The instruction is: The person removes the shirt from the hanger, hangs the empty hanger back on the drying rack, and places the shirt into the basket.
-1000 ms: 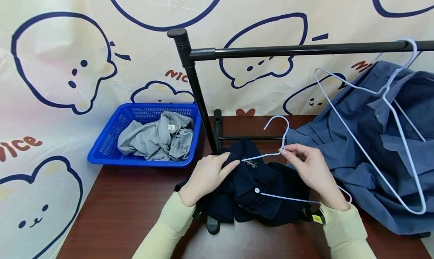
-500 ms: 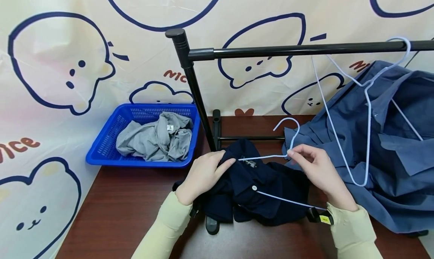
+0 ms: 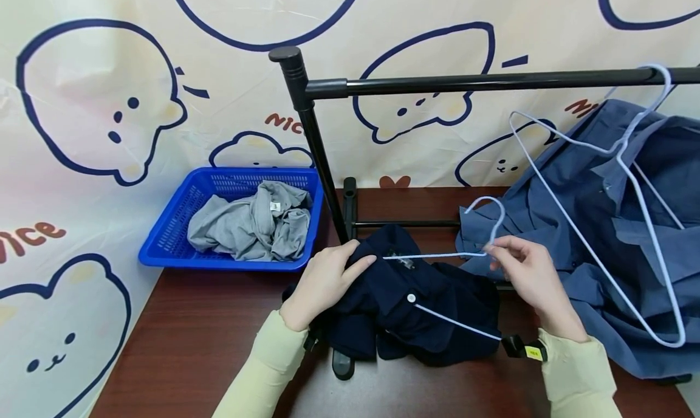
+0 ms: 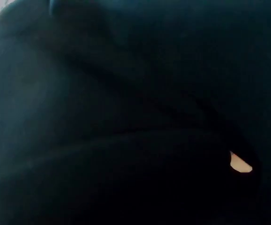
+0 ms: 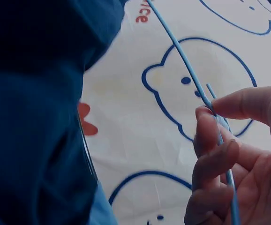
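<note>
In the head view a dark navy shirt (image 3: 377,284) with a white button (image 3: 411,298) lies bunched over the table. My left hand (image 3: 325,281) grips it at the left, thumb on top and fingertips hidden in the cloth. With thumb and fingers, my right hand (image 3: 527,278) pinches a light blue wire hanger (image 3: 437,256) just under its hook. The hanger's left part is inside the shirt, its lower wire emerging by the button. Dark cloth (image 4: 102,93) fills the left wrist view. In the right wrist view the hanger wire (image 5: 187,63) runs between my fingers, beside the shirt (image 5: 41,117).
A black rack rail (image 3: 465,82) crosses above the shirt. From it hangs another light blue hanger (image 3: 663,81), in front of a blue-grey shirt (image 3: 590,315) at the right. A blue basket (image 3: 219,263) holding a grey garment (image 3: 251,223) stands at the table's (image 3: 191,333) back left.
My right hand has moved right and slightly down, drawing the hanger's hook rightward with it. The left hand stays almost still on the navy shirt. The hanger on the rail has swung and come back.
</note>
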Motion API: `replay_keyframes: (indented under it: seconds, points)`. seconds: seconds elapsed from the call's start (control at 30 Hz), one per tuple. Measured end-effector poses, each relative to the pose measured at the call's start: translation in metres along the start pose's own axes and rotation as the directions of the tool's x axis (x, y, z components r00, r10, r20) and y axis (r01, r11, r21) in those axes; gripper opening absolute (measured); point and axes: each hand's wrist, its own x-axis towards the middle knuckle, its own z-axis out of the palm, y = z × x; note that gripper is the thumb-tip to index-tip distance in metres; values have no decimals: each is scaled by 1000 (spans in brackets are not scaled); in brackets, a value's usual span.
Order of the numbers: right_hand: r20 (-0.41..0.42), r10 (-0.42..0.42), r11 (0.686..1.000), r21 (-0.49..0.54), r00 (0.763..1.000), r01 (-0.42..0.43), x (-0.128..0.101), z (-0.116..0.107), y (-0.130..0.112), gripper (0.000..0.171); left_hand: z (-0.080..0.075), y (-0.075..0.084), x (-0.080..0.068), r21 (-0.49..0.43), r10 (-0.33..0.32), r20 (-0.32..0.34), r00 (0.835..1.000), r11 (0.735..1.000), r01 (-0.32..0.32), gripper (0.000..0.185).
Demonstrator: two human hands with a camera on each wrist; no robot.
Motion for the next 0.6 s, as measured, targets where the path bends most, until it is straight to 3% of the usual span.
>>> replay_keyframes:
  seconds: [0.1, 0.2, 0.27, 0.43, 0.6]
  points:
    - [-107, 80, 996, 32, 991, -77, -1, -15, 13, 24, -5, -4, -2, 0, -32, -24, 999, 999, 32, 36]
    - [-195, 169, 985, 8, 966, -171, -2, -30, 23, 29, -10, -6, -2, 20, -58, -64, 996, 998, 60, 41]
    - [-221, 176, 984, 20, 959, -176, -3, -36, 30, 28, -12, -5, -1, 32, -50, -102, 994, 998, 53, 44]
    - [-279, 146, 989, 34, 949, -142, -4, -46, 40, 21, -15, 2, 3, 13, 19, -178, 984, 1000, -17, 47]
    - [-329, 219, 975, 112, 919, -192, -5, -56, 44, 10, -26, 17, 11, -13, 115, -232, 966, 993, -121, 49]
